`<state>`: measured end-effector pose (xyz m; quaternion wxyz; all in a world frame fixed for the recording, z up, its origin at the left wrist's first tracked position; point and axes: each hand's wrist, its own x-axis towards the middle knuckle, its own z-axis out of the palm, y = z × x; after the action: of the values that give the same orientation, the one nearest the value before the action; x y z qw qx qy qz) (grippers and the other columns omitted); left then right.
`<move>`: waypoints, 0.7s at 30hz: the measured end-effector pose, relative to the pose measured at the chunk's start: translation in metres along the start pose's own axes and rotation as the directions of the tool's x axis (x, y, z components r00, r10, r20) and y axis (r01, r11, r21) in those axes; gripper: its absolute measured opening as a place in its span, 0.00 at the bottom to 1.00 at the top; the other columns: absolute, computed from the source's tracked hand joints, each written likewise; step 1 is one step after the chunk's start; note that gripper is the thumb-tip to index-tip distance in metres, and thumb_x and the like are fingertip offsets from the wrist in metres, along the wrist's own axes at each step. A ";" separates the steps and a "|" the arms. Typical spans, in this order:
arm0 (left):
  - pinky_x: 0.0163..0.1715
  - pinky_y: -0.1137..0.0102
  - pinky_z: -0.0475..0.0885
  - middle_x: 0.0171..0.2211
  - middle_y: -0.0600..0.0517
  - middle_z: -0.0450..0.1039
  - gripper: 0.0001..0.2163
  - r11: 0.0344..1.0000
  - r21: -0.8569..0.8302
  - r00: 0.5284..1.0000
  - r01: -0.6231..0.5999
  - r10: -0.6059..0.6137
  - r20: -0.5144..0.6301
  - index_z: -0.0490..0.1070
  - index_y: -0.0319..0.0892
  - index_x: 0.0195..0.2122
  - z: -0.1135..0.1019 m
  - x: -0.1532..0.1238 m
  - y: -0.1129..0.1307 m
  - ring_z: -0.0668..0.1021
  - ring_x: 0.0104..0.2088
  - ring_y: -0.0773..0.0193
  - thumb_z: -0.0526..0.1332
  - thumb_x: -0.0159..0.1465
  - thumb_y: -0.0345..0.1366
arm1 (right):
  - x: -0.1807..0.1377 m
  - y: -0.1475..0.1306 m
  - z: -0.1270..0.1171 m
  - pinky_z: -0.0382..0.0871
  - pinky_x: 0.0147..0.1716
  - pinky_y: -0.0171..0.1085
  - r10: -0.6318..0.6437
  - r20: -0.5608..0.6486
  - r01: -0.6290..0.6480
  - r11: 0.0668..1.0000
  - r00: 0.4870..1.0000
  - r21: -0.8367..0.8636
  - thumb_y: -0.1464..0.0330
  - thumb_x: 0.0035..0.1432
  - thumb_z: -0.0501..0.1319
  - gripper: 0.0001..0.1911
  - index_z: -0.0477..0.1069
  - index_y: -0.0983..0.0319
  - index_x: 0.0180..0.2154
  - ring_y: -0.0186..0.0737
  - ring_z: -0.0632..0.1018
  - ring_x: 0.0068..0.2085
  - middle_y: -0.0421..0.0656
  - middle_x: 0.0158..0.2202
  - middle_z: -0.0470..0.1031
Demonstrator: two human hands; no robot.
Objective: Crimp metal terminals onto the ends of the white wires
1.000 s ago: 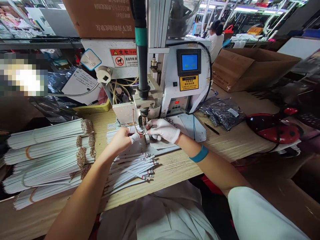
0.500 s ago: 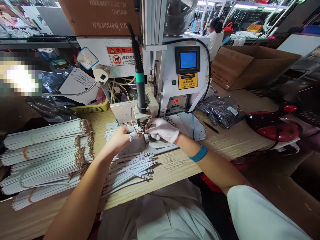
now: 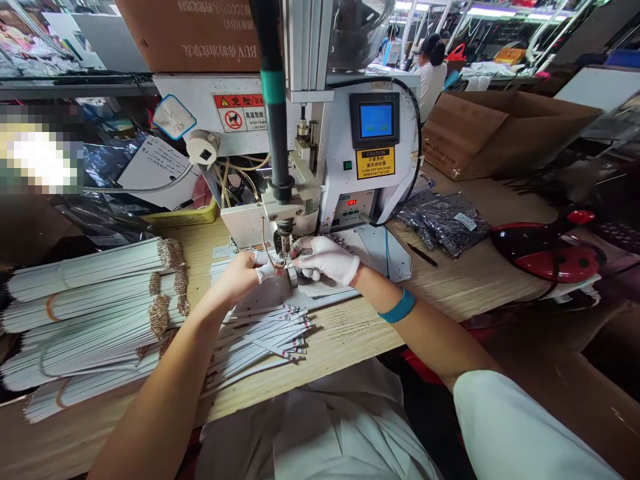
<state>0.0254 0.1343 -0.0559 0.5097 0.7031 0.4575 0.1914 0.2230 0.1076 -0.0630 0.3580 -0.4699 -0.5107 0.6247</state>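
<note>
My left hand, with white coverings on the fingertips, is closed in a pinch just left of the tip of a bench soldering machine's iron. From the right, my gloved right hand pinches beside the same tip, over a small metal fixture. Whatever lies between the fingers of either hand is too small and too covered to make out. Loose white strips with small red-marked ends lie fanned out below my hands. The iron has a teal band and stands over the fixture.
Banded bundles of white strips with copper-coloured ends lie at left. The machine's control box stands behind my right hand. Rightward are a black pen, a plastic bag of parts, a red-and-black ladybird-shaped object and an open carton.
The soldering iron and its carriage have risen, so the teal band sits higher. My two hands have stayed almost in place.
</note>
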 end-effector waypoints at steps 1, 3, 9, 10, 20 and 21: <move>0.21 0.76 0.55 0.18 0.56 0.65 0.09 1.000 0.007 1.000 -0.006 0.006 0.001 0.73 0.37 0.24 -0.002 -0.002 0.001 0.62 0.20 0.72 0.59 0.47 0.38 | -0.001 -0.002 -0.004 0.57 0.13 0.27 -0.014 -0.011 0.013 0.997 1.000 -0.073 0.71 0.49 0.60 0.09 0.66 0.64 0.35 0.27 0.66 0.18 0.36 0.22 0.67; 0.22 0.76 0.59 0.20 0.55 0.68 0.09 0.999 0.033 0.998 -0.021 0.019 0.058 0.74 0.37 0.24 -0.007 -0.009 0.004 0.65 0.21 0.71 0.60 0.48 0.39 | -0.006 -0.008 -0.016 0.61 0.18 0.29 -0.090 -0.044 0.073 0.952 0.995 -0.298 0.70 0.49 0.60 0.09 0.70 0.64 0.35 0.29 0.69 0.21 0.38 0.24 0.70; 0.26 0.74 0.64 0.26 0.52 0.76 0.11 0.951 0.307 0.983 -0.033 -0.025 0.181 0.77 0.40 0.31 -0.017 -0.020 0.003 0.73 0.26 0.64 0.61 0.50 0.41 | -0.016 -0.013 -0.041 0.64 0.34 0.33 -0.193 0.096 0.201 0.654 0.977 -0.730 0.72 0.46 0.63 0.05 0.77 0.63 0.29 0.37 0.75 0.35 0.40 0.30 0.77; 0.25 0.74 0.63 0.25 0.52 0.75 0.11 0.916 0.400 0.996 -0.028 -0.006 0.084 0.77 0.40 0.31 -0.016 -0.018 0.001 0.72 0.25 0.63 0.59 0.51 0.40 | -0.015 -0.012 -0.040 0.64 0.34 0.33 -0.188 0.112 0.208 0.644 0.976 -0.737 0.72 0.46 0.62 0.06 0.77 0.63 0.30 0.36 0.75 0.34 0.40 0.30 0.77; 0.31 0.71 0.65 0.39 0.47 0.72 0.15 0.652 0.758 0.953 -0.022 0.244 -0.182 0.75 0.41 0.34 0.011 -0.001 -0.009 0.74 0.34 0.59 0.51 0.50 0.25 | -0.008 -0.007 -0.017 0.59 0.33 0.35 -0.213 0.179 0.233 0.265 0.960 -0.936 0.69 0.52 0.59 0.07 0.75 0.64 0.30 0.40 0.72 0.36 0.46 0.34 0.75; 0.32 0.71 0.65 0.38 0.47 0.72 0.15 0.666 0.745 0.950 -0.030 0.250 -0.186 0.75 0.41 0.34 0.011 -0.001 -0.010 0.74 0.34 0.60 0.51 0.50 0.25 | -0.009 -0.008 -0.018 0.59 0.33 0.35 -0.221 0.147 0.209 0.294 0.964 -0.933 0.69 0.52 0.58 0.07 0.75 0.64 0.30 0.40 0.72 0.35 0.46 0.34 0.75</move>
<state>0.0285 0.1284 -0.0687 0.1003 0.8480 0.5051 0.1254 0.2421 0.1066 -0.0541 0.1020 -0.5201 -0.8335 0.1565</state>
